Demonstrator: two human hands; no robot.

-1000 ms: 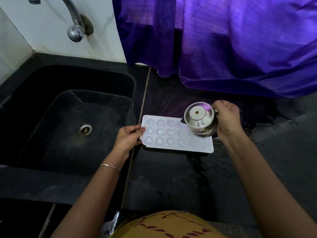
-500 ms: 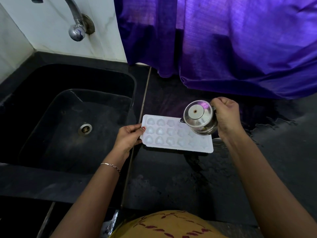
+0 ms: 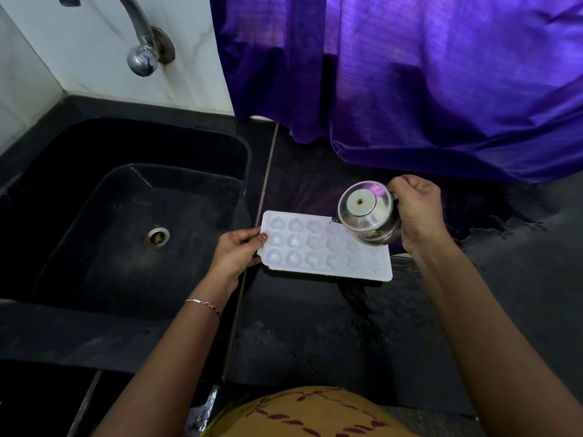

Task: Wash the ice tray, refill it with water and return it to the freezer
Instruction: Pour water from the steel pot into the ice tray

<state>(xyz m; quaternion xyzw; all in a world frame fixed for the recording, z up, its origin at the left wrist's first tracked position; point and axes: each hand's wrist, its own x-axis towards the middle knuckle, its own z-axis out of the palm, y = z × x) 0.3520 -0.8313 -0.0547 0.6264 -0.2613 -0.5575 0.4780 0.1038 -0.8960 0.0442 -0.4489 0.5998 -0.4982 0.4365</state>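
Note:
A white ice tray (image 3: 315,250) with heart-shaped cells lies flat on the black counter, just right of the sink. My left hand (image 3: 235,255) grips its left edge, thumb on top. My right hand (image 3: 416,209) holds a small steel kettle (image 3: 367,216) by its handle, tilted over the tray's upper right cells with the spout at the tray's top edge. The kettle hides part of the tray's right end.
A black sink (image 3: 126,222) with a drain (image 3: 156,236) sits to the left, a steel tap (image 3: 142,42) on the wall above it. A purple curtain (image 3: 410,83) hangs behind the counter. Water is spilled on the black counter (image 3: 362,326) in front of and right of the tray.
The kettle has risen slightly and shifted toward the far edge of the tray. My left hand and the tray have stayed in place.

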